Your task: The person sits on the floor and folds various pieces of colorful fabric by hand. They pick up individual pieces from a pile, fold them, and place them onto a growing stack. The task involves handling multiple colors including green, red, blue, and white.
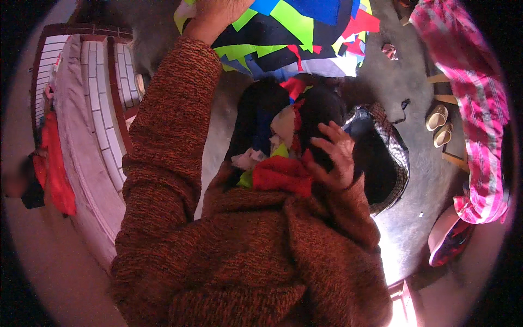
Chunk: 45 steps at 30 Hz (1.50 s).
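Observation:
At the top edge, my left hand rests on a bundle of bright fabric scraps in lime green, blue, black and red. Its fingers run out of the picture, so their grip is hidden. My right hand is over my lap with its fingers apart and slightly bent, and nothing shows in them. Beside its thumb lies a crumpled red cloth piece. Pale scraps and a lime green bit lie around it on my dark-clothed lap.
An open bag with a checkered rim stands at my right. Past it are beige clogs on the grey floor and a pink plaid cloth over wooden legs. At left are a white-tiled ledge and a person in red.

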### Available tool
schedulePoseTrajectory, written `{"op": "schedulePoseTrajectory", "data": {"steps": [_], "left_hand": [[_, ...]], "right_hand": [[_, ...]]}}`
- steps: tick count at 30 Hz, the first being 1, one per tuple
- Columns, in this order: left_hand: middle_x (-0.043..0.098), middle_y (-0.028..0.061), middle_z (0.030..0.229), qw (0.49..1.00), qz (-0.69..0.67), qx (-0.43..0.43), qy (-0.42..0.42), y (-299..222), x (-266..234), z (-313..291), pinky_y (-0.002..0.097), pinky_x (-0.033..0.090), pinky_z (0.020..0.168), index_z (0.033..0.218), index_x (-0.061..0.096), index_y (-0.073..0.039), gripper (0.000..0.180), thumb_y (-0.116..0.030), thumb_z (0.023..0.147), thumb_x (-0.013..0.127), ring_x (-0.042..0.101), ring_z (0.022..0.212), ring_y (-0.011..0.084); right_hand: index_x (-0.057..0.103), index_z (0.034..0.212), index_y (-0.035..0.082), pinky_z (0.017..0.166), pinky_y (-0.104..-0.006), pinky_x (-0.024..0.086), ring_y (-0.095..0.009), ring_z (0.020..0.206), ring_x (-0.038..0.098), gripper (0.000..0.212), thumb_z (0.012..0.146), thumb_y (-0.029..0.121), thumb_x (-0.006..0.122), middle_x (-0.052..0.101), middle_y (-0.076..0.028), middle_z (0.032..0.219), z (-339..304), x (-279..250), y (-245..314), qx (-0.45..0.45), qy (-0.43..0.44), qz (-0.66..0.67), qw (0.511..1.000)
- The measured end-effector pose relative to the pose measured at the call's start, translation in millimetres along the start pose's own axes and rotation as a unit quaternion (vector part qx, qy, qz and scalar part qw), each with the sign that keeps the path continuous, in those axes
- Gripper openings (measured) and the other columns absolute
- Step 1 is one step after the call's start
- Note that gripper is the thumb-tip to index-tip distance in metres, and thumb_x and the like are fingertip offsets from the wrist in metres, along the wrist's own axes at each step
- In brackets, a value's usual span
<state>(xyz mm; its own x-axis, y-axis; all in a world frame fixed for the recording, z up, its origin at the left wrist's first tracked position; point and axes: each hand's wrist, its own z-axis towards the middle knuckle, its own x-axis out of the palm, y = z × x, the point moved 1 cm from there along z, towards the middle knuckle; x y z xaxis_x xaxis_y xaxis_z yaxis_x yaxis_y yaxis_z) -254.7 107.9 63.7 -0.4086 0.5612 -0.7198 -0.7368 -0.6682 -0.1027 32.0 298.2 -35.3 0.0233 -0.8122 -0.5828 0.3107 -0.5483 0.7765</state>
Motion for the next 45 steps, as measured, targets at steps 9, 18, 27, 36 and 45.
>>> {"op": "schedulePoseTrajectory", "data": {"steps": [9,18,27,36,45], "left_hand": [[0.058,0.0138,0.112,0.999,-0.011,0.017,-0.041,4,8,-3,0.0402,0.044,0.086,0.114,0.056,-0.006,0.036,-0.02,0.081,0.056,0.055,0.101,0.0338],[0.058,0.0172,0.11,0.995,-0.043,0.026,-0.083,13,20,-10,0.0395,0.044,0.085,0.113,0.056,-0.002,0.036,-0.019,0.081,0.056,0.056,0.1,0.0336],[0.058,0.0204,0.108,0.988,-0.096,0.074,-0.091,28,30,-15,0.038,0.045,0.083,0.114,0.054,0.001,0.035,-0.02,0.086,0.052,0.058,0.095,0.0307],[0.06,0.0201,0.103,0.992,-0.069,0.079,-0.067,16,20,-6,0.0394,0.045,0.08,0.109,0.057,0.001,0.032,-0.019,0.084,0.054,0.058,0.092,0.0339],[0.061,0.0129,0.104,0.997,0.0,0.006,-0.077,4,8,-9,0.0427,0.045,0.078,0.11,0.059,-0.007,0.033,-0.024,0.082,0.056,0.058,0.092,0.0343]], "right_hand": [[0.065,0.101,0.015,0.098,-0.0511,0.028,-0.035,0.124,0.037,0.038,0.065,0.024,0.074,0.048,-0.009,0.131,-1,20,-22,0.027,0.055,-0.046,0.997],[0.066,0.092,0.015,0.095,-0.0532,0.031,-0.035,0.119,0.041,0.031,0.062,0.022,0.074,0.052,-0.007,0.127,3,22,-30,0.018,0.058,-0.054,0.997],[0.066,0.088,0.017,0.091,-0.0511,0.033,-0.034,0.117,0.041,0.029,0.061,0.021,0.074,0.054,-0.006,0.124,9,20,-37,0.0,0.06,-0.018,0.998],[0.065,0.088,0.014,0.092,-0.049,0.033,-0.034,0.118,0.041,0.028,0.061,0.017,0.074,0.054,-0.008,0.122,12,23,-30,0.019,0.056,-0.028,0.998],[0.065,0.089,0.012,0.099,-0.0437,0.03,-0.034,0.121,0.041,0.026,0.063,0.01,0.072,0.055,-0.01,0.122,8,27,-24,-0.012,0.025,-0.029,0.999]]}}
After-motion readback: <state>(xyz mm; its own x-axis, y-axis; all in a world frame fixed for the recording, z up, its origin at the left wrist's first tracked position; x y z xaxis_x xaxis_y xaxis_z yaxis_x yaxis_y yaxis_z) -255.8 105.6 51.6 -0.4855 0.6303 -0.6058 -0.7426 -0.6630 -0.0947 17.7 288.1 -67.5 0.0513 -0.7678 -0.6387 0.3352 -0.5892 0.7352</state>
